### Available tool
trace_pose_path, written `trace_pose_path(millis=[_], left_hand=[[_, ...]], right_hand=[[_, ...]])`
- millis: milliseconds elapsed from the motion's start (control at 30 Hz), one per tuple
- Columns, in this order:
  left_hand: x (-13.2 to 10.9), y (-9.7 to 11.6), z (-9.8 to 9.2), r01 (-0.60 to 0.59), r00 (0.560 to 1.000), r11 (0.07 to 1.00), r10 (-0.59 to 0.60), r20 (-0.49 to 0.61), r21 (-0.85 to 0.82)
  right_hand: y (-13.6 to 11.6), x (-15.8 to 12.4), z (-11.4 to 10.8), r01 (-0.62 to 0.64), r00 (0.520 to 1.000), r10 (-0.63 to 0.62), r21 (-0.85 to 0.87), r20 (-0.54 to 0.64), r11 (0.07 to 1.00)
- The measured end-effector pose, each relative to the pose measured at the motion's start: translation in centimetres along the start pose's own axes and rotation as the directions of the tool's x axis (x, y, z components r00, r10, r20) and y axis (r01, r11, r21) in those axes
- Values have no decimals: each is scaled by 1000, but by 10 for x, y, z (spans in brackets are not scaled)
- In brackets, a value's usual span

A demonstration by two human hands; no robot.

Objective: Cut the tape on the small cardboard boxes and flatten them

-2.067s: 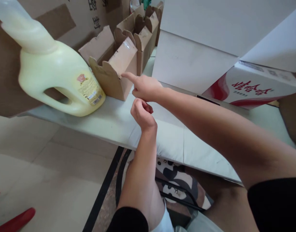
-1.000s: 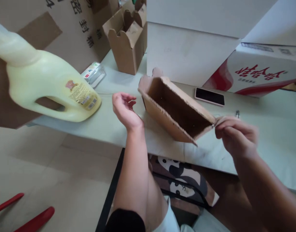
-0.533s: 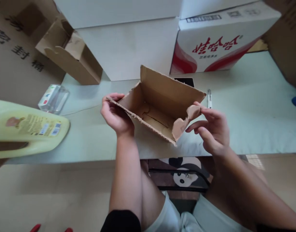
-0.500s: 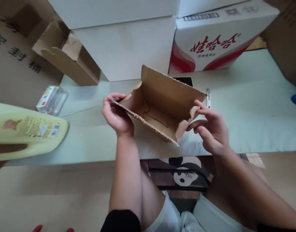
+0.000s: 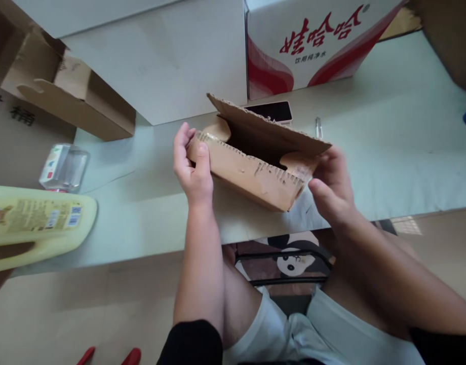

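Observation:
A small brown cardboard box (image 5: pixel 251 172) hangs just above the pale green table (image 5: pixel 388 152), its opening facing away from me and one long flap sticking up. My left hand (image 5: pixel 190 165) grips its left end, thumb on the near wall. My right hand (image 5: pixel 332 190) holds the right end, fingers curled around the corner and end flap. Both hands are shut on the box.
A black phone (image 5: pixel 271 110) and a small metal piece (image 5: pixel 317 126) lie behind the box. A red-and-white carton (image 5: pixel 312 45) and a white box (image 5: pixel 160 66) stand at the back, another brown box (image 5: pixel 66 96) at back left. A yellow jug (image 5: pixel 39 223) and a clear packet (image 5: pixel 64 167) lie at left.
I pulled the brown box off the row at the left and brought it to the middle with both hands. Since half a second ago it has tipped, its opening turning away from me.

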State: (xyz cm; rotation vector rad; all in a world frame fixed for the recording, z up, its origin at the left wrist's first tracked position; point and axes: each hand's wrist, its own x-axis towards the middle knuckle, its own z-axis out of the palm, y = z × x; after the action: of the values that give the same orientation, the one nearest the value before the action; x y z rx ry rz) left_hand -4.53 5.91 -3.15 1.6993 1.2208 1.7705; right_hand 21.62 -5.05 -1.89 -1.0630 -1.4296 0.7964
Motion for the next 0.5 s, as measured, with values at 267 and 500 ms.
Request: trace_pose_path(millis=[267, 500], left_hand=[[-5, -2, 1, 64, 998, 997, -63, 9, -38], [-5, 9, 6, 93, 994, 993, -97, -50, -68]], right_hand=[[9, -9, 14, -3, 999, -6, 204, 42, 979], [16, -2, 16, 16, 999, -12, 133, -35, 991]])
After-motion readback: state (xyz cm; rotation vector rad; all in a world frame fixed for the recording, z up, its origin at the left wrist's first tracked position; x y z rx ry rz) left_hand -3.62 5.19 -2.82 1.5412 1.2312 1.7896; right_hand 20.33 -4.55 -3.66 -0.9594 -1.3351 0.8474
